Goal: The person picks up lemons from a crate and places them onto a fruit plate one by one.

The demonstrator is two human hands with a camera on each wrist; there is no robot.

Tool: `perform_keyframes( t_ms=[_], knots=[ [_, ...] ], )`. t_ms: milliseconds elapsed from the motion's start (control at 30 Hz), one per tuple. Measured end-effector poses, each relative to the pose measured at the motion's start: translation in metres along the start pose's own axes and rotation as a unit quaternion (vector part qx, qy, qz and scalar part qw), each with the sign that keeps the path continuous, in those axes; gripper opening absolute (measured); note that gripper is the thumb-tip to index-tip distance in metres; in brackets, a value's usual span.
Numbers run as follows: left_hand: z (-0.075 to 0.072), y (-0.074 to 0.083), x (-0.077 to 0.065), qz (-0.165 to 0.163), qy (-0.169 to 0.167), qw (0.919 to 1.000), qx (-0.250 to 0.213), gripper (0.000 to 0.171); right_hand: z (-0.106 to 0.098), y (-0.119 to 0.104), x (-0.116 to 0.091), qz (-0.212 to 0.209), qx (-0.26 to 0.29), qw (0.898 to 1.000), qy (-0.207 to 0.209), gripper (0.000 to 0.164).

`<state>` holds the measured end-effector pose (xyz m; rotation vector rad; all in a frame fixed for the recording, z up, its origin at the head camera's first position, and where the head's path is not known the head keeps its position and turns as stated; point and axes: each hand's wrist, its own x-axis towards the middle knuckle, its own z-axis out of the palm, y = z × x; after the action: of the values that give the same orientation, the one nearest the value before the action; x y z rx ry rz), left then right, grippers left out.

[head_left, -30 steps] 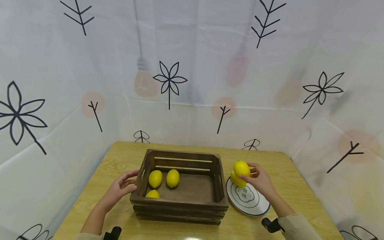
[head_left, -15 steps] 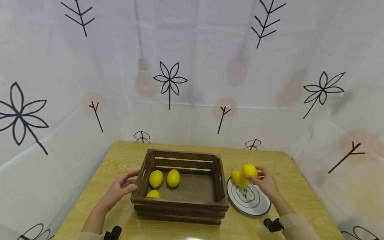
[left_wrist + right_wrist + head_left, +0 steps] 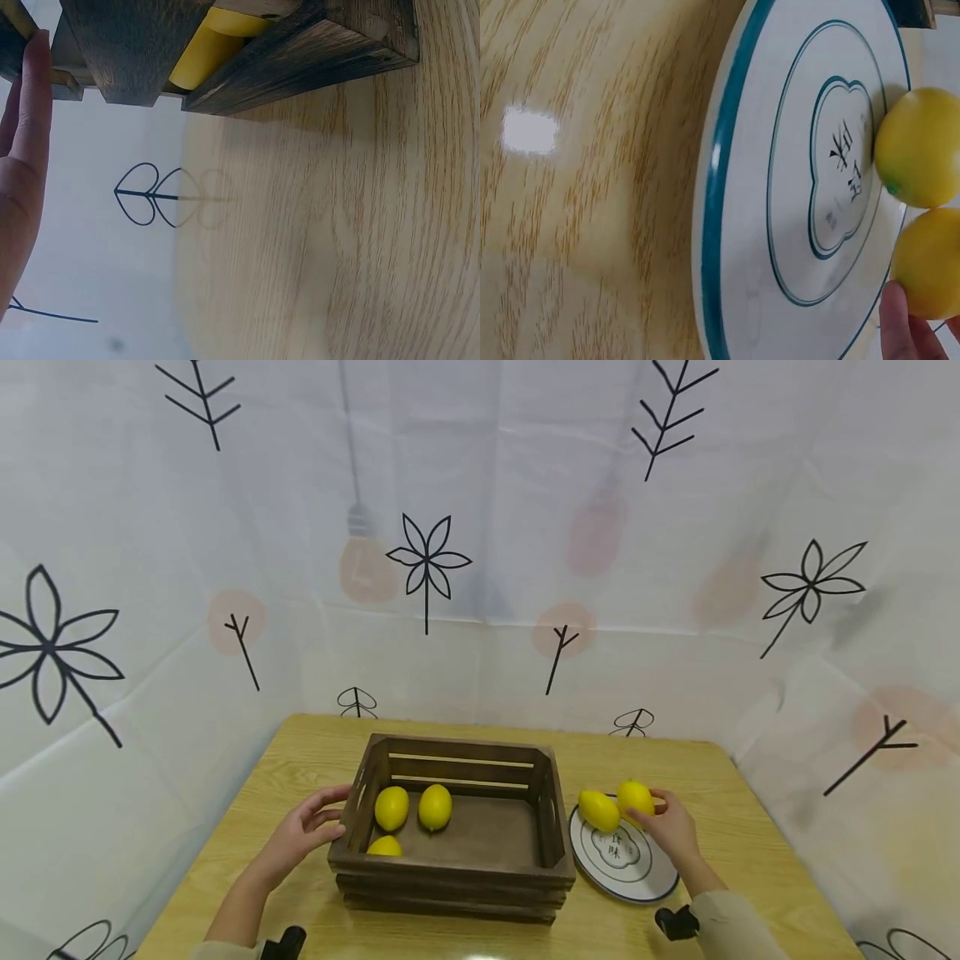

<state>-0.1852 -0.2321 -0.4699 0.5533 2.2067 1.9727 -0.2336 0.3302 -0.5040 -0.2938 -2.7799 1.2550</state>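
Observation:
My right hand (image 3: pixel 670 829) pinches a lemon (image 3: pixel 636 799) between thumb and fingers at the far right part of the white plate (image 3: pixel 637 889). Beside it on the plate lies a second lemon (image 3: pixel 598 811); the right wrist view has the held lemon (image 3: pixel 932 262) close against this other lemon (image 3: pixel 921 148). My left hand (image 3: pixel 298 835) touches the left end of a brown slatted wooden crate (image 3: pixel 457 883), its fingers extended along the slats in the left wrist view. Inside the crate sit three lemons (image 3: pixel 435 807) on its left half, the nearest partly hidden by the front wall.
The wooden table (image 3: pixel 480 935) carries the crate in the middle, with the blue-rimmed plate close to its right end. A printed white cloth (image 3: pixel 480 668) hangs behind and along both sides. Black straps with cameras (image 3: pixel 678 923) sit at both wrists.
My right hand has carried its lemon rightward and down, from over the other lemon to a place beside it at the plate. The left hand and crate look unchanged.

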Motion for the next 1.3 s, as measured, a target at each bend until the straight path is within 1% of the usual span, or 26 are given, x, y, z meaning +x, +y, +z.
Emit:
perform_keyframes(
  t_ms=[133, 200, 367, 500, 733, 867, 1133, 1300],
  knots=[
    [0.0, 0.0, 0.0, -0.001, 0.003, 1.0, 0.002, 0.054, 0.003, 0.005, 0.003, 0.003, -0.018, 1.0, -0.023, 0.071],
    [0.0, 0.0, 0.0, 0.0, 0.003, 1.0, 0.005, 0.053, 0.005, 0.005, 0.004, 0.009, -0.017, 0.999, -0.035, 0.071],
    [0.001, 0.001, 0.0, 0.003, 0.0, 1.0, 0.005, 0.054, 0.008, 0.003, 0.005, 0.014, -0.009, 0.998, -0.054, 0.073],
    [0.001, 0.001, 0.0, 0.005, -0.002, 1.0, 0.0, 0.054, 0.007, -0.001, 0.005, 0.009, -0.019, 0.998, -0.062, 0.074],
    [0.001, 0.0, 0.0, 0.006, -0.002, 1.0, 0.001, 0.054, -0.002, -0.008, 0.005, -0.019, -0.045, 0.997, -0.059, 0.069],
    [0.0, 0.0, 0.0, 0.005, -0.002, 1.0, -0.001, 0.054, -0.008, -0.015, 0.003, -0.027, -0.049, 0.997, -0.057, 0.066],
    [0.0, 0.002, 0.0, 0.004, -0.001, 1.0, 0.003, 0.054, -0.018, -0.031, 0.004, -0.054, -0.045, 0.996, -0.051, 0.065],
    [0.0, 0.001, 0.0, 0.004, -0.004, 1.0, -0.003, 0.054, -0.023, -0.041, 0.005, -0.062, -0.024, 0.996, -0.052, 0.066]
  ],
)
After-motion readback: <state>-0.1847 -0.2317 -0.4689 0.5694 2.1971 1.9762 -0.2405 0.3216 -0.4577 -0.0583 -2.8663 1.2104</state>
